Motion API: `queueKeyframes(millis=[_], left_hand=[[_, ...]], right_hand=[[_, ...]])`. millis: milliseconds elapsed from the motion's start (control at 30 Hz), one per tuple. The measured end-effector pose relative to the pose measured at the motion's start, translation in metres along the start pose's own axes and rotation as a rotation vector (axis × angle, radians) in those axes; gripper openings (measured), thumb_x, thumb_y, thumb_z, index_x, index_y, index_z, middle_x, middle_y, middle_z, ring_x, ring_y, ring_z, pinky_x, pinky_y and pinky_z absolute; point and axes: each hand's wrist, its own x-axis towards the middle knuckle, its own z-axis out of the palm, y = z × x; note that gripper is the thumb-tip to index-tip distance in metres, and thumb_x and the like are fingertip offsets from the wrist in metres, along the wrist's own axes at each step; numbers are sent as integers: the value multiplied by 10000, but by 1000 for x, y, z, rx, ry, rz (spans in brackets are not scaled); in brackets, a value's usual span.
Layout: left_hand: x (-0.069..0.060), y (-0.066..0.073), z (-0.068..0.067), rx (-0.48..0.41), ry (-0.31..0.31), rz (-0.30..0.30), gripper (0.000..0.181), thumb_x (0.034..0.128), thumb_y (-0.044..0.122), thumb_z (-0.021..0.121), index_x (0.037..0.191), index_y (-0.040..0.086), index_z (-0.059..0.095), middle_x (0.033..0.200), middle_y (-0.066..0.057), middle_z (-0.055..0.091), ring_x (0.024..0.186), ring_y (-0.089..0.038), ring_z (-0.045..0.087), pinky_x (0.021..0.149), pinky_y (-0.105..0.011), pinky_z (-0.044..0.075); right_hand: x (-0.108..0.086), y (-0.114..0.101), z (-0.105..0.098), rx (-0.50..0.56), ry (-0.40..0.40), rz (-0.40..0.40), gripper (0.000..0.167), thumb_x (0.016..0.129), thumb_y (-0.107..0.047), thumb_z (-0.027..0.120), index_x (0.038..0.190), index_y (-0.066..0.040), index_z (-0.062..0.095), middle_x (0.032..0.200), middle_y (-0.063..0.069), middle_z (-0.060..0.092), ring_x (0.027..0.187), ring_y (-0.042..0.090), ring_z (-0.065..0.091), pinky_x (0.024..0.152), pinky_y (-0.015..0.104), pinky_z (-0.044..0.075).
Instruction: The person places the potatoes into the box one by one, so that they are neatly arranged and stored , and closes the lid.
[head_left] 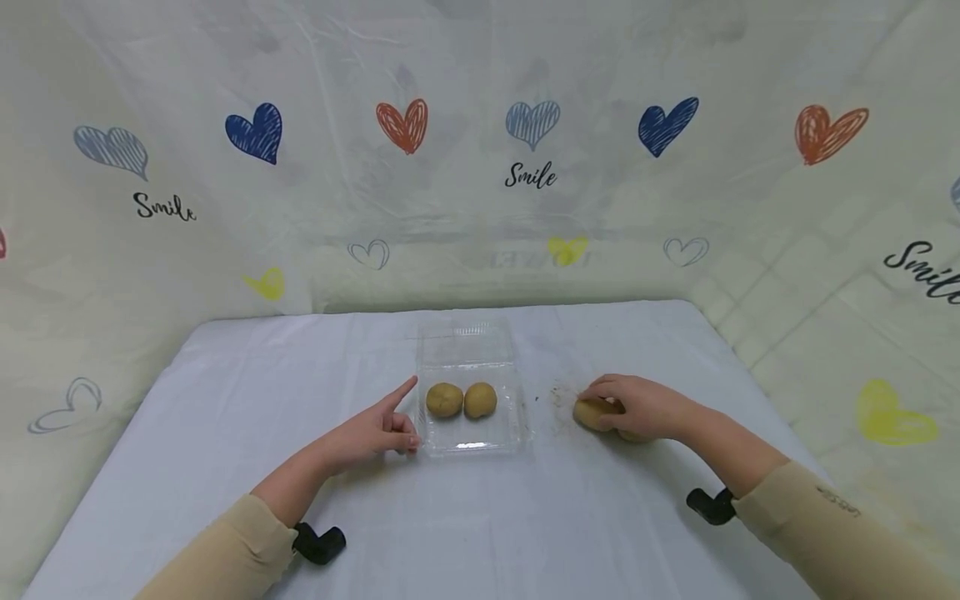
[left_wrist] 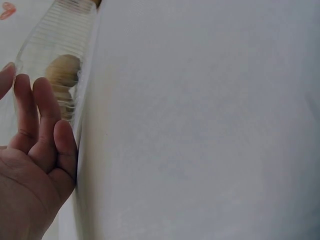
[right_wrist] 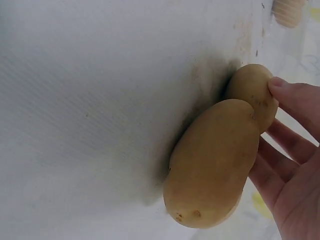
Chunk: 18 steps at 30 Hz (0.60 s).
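Two potatoes, a left one [head_left: 444, 401] and a right one [head_left: 480, 401], lie side by side in a clear plastic box [head_left: 472, 437] whose lid stands open at the back. At the box's left wall is my left hand [head_left: 372, 432], its fingers relaxed and partly bent. On the right, my right hand [head_left: 647, 406] grips a potato [head_left: 592, 413] between thumb and fingers. In the right wrist view that potato [right_wrist: 250, 90] touches a larger potato [right_wrist: 212, 165], which the hand mostly hides in the head view.
A white cloth [head_left: 480, 517] covers the table. Brown crumbs of dirt [head_left: 558, 400] lie between the box and the right hand. Behind the table hangs a pale curtain [head_left: 465, 208] with printed hearts.
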Motion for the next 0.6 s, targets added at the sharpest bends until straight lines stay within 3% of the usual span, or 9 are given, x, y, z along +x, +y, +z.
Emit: queueKeyframes(millis=[333, 600], left_hand=[[-1, 0, 1, 9, 3, -16, 972, 933, 216, 701, 1599, 297, -2, 991, -102, 690, 890, -209, 597, 791, -361, 399], [-1, 2, 0, 24, 9, -20, 969, 935, 218, 697, 1598, 309, -5, 986, -92, 691, 887, -210, 591, 772, -359, 391]], right_hand=[[4, -11, 8, -185, 46, 28, 460, 860, -259, 780, 1281, -124, 652, 1226, 27, 632, 1042, 201, 596, 855, 424, 481], [6, -18, 10, -213, 56, 59, 458, 847, -225, 784, 1270, -106, 656, 1196, 46, 632, 979, 188, 595, 811, 400, 488]])
